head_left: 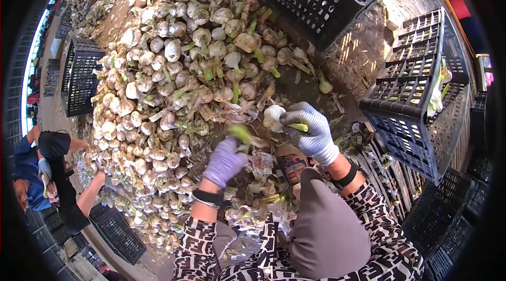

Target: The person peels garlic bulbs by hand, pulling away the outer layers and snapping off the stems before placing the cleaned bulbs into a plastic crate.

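In its grey-and-white glove, my right hand [315,132] grips a garlic bulb [274,118] by its short green stem [299,127]. The bulb's surface is white and looks peeled. My left hand [225,162], gloved in purple, is blurred by motion to the left of the bulb. At its fingertips is a smeared yellow-green strip of garlic peel [242,133], apparently pinched there. A large heap of soil-stained garlic bulbs [168,70] spreads beyond and left of my hands. Loose husks [261,165] lie between my hands, beside my shoe [291,164].
A black crate [305,4] stands beyond the heap. Another crate [403,89] at the right has green-stemmed garlic [438,91] at its side. More crates stand at the left [81,78] and lower left [118,233]. A person in dark blue [31,168] sits across the heap.
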Demonstrator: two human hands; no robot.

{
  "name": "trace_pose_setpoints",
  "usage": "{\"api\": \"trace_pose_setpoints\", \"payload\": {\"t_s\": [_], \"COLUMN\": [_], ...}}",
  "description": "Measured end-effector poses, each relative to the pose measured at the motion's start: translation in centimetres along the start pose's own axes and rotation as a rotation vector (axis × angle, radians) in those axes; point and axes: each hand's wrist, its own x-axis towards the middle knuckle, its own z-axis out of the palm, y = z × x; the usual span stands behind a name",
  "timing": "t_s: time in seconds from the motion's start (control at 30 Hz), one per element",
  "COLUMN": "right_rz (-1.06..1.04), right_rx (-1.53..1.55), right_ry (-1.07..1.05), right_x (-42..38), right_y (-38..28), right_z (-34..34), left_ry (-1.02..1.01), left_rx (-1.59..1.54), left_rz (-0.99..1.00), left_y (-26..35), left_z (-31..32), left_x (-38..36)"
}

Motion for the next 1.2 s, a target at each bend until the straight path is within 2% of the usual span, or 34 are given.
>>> {"api": "trace_pose_setpoints", "payload": {"t_s": [0.07, 0.1, 0.17, 0.27, 0.33, 0.4, 0.43, 0.47, 0.63, 0.7, 0.73, 0.87, 0.97, 1.0, 1.07, 1.13, 1.2], "right_rz": [-0.025, -0.052, -0.076, -0.093, -0.077, -0.108, -0.06, -0.013, -0.014, -0.078, -0.077, 0.076, 0.73, 0.692, 0.741, 0.736, 0.588], "right_rx": [-0.019, -0.046, -0.083, -0.149, -0.183, -0.153, -0.079, -0.004, -0.031, -0.175, -0.174, -0.011, 0.614, 0.687, 0.875, 0.86, 0.526], "right_ry": [-0.003, -0.003, -0.046, -0.096, -0.122, -0.09, -0.069, -0.048, -0.029, -0.111, -0.111, -0.005, 0.208, 0.296, 0.318, 0.381, 0.224], "right_x": [0.1, 0.2, 0.1, 0.1, -0.1, 0.0, 0.0, 0.1, 0.2, 0.1, 0.0, -0.7, -0.7, -0.2, 0.6, 0.9, 0.6], "right_y": [-0.8, -1.0, -1.1, -1.2, -1.2, -0.9, -1.2, -1.3, -0.9, -0.9, -0.8, -0.4, -1.1, -1.4, -1.3, -1.9, -1.8], "right_z": [0.3, 0.5, 0.8, 1.0, 1.0, 1.0, 0.8, 0.7, 0.8, 1.0, 1.1, 1.4, 0.6, 0.2, -0.8, -0.8, -0.1], "left_ry": [0.15, 0.152, 0.165, 0.171, 0.165, 0.129, 0.13, 0.145, 0.209, 0.263, 0.263, 0.258, 0.205, 0.246, 0.277, 0.256, 0.267], "left_rx": [-0.312, -0.311, -0.998, -0.882, -0.926, -1.024, -1.024, -1.039, -1.071, -0.581, -0.58, -0.674, -0.759, -0.667, -0.574, -0.778, -0.823], "left_rz": [0.036, 0.033, -0.085, -0.104, -0.092, -0.121, -0.122, -0.135, -0.167, -0.114, -0.116, -0.191, -0.302, -0.299, -0.287, -0.274, -0.306], "left_y": [1.9, 3.2, 6.3, 7.0, 7.2, 7.0, 6.4, 5.5, 6.1, 6.7, 6.6, 6.3, 5.2, 3.4, 1.4, 0.6, 4.2], "left_z": [0.4, 0.4, -0.3, 0.0, 0.1, -0.1, 0.0, 0.5, 0.1, -0.2, 0.2, 1.1, 1.5, 2.4, 3.2, 3.5, 1.2], "left_x": [-0.4, -0.4, 0.2, 1.6, 1.6, 1.5, 1.4, 1.5, 0.8, 1.0, 1.2, 2.0, 1.6, 1.6, 1.3, 0.7, 0.2]}}
